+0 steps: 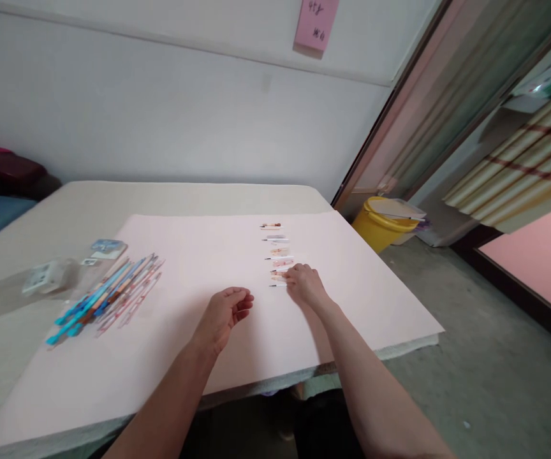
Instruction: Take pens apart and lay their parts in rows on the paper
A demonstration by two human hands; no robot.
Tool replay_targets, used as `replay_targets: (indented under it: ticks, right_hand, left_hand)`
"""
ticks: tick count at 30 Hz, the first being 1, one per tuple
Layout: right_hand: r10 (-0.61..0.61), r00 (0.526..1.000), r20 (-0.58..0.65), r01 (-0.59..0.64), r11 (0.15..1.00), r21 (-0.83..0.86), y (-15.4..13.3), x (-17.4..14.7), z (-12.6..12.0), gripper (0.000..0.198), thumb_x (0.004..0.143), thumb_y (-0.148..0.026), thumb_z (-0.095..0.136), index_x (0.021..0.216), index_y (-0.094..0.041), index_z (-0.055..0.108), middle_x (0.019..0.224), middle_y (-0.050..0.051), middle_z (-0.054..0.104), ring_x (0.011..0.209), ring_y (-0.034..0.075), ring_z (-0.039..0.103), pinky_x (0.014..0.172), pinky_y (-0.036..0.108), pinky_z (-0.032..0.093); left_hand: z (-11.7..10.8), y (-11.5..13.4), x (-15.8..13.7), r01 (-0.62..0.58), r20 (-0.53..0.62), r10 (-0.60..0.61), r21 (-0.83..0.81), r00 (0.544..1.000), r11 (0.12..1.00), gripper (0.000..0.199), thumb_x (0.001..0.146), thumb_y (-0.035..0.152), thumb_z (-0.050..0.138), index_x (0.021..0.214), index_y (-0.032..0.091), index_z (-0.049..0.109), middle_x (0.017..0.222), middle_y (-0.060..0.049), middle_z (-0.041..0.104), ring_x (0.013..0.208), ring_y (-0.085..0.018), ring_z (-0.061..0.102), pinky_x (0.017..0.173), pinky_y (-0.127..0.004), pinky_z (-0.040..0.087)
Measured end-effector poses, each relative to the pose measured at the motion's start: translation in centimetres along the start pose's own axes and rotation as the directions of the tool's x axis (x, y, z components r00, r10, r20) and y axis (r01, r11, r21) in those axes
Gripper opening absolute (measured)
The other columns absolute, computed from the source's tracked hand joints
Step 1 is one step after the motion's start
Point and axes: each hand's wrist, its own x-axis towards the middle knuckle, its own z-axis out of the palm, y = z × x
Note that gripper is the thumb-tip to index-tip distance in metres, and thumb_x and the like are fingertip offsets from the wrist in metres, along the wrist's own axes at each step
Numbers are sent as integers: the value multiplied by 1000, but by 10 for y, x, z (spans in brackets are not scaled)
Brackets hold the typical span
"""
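Observation:
A column of short, slim pen-like pieces (282, 262) lies on the pale pink sheet (208, 255); some have dark pointed tips, others patterned barrels. My right hand (305, 284) is at the near end of this column, its fingertips closed on a short patterned piece (278, 274) and covering its right end. Just below, a thin dark tip (273, 285) sticks out to the left. My left hand (227, 312) hovers over the sheet, left of the column, with loosely curled fingers, thumb apart, and nothing visible in it.
To the left is a pile of long pens (113, 293) in blue, brown and pink-white. Beside it lie a clear plastic bag (48, 277) and a blue-white packet (108, 248). A white wall (184, 115) stands behind the table; a yellow bucket (375, 226) is on the floor at right.

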Motion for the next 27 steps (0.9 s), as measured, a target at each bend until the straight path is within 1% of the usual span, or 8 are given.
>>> replay_targets:
  ticks: [7, 10, 14, 18, 19, 21, 24, 27]
  right_hand:
    - [9, 1000, -20, -8, 1000, 5, -1, -1, -2, 25, 77, -12, 49, 91, -22, 67, 101, 6, 60, 92, 19, 49, 72, 27, 31]
    - [25, 999, -35, -25, 1000, 0, 1, -4, -6, 24, 77, -13, 51, 92, -23, 66, 101, 5, 60, 93, 19, 49, 72, 27, 31]
    - [103, 993, -66, -105, 994, -23, 9, -11, -13, 20, 82, -16, 47, 91, -20, 65, 100, 7, 62, 94, 20, 51, 72, 29, 31]
    - [197, 976, -94, -202, 978, -42, 10, -19, -22, 22, 86, -18, 42, 86, -16, 64, 92, 10, 63, 87, 21, 53, 68, 30, 30]
    - [199, 975, -97, -204, 978, -44, 5, -21, -25, 22, 87, -19, 42, 85, -16, 64, 90, 9, 63, 86, 21, 54, 67, 30, 30]
    - [164, 980, -114, -170, 984, -51, -9, -25, -29, 21, 87, -20, 44, 83, -16, 64, 88, 8, 64, 85, 21, 55, 67, 30, 30]
    - [20, 982, -187, -28, 999, -40, -47, -35, -31, 17, 87, -22, 48, 83, -17, 64, 88, 7, 64, 85, 20, 55, 67, 30, 29]
    - [-116, 969, -218, 124, 992, 20, -90, -47, -25, 17, 87, -24, 49, 80, -18, 63, 83, 6, 64, 82, 20, 56, 68, 30, 29]
  left_hand:
    - [0, 1, 0, -4, 5, 4, -3, 1000, 1000, 20, 71, 26, 66, 85, 12, 64, 92, -12, 65, 75, -14, 60, 66, -24, 46]
    - [-1, 2, -1, -7, 3, 7, -5, 1000, 1000, 20, 71, 26, 66, 85, 12, 64, 92, -12, 65, 76, -14, 60, 67, -24, 46]
    - [-1, 5, -3, -7, 1, 7, 7, 1000, 1000, 19, 71, 26, 66, 84, 11, 63, 90, -11, 65, 76, -14, 59, 67, -24, 46]
    - [-2, 6, -5, -28, -1, 28, 21, 1000, 999, 20, 71, 27, 65, 83, 11, 64, 88, -11, 64, 74, -13, 59, 66, -24, 45]
    - [-3, 6, -6, -36, -5, 36, 26, 999, 999, 20, 71, 27, 65, 83, 11, 64, 88, -11, 64, 74, -13, 59, 66, -24, 44]
    - [-4, 4, -7, -52, -15, 52, 38, 999, 998, 20, 71, 28, 65, 82, 11, 63, 87, -10, 64, 72, -12, 58, 64, -24, 44]
    - [-6, 3, -9, -77, -9, 78, 63, 997, 995, 19, 70, 28, 64, 81, 12, 63, 85, -10, 65, 70, -12, 58, 63, -24, 43]
    - [-14, 7, -9, -134, -16, 137, 123, 990, 983, 21, 71, 30, 62, 81, 13, 63, 86, -10, 65, 71, -13, 59, 64, -25, 44]
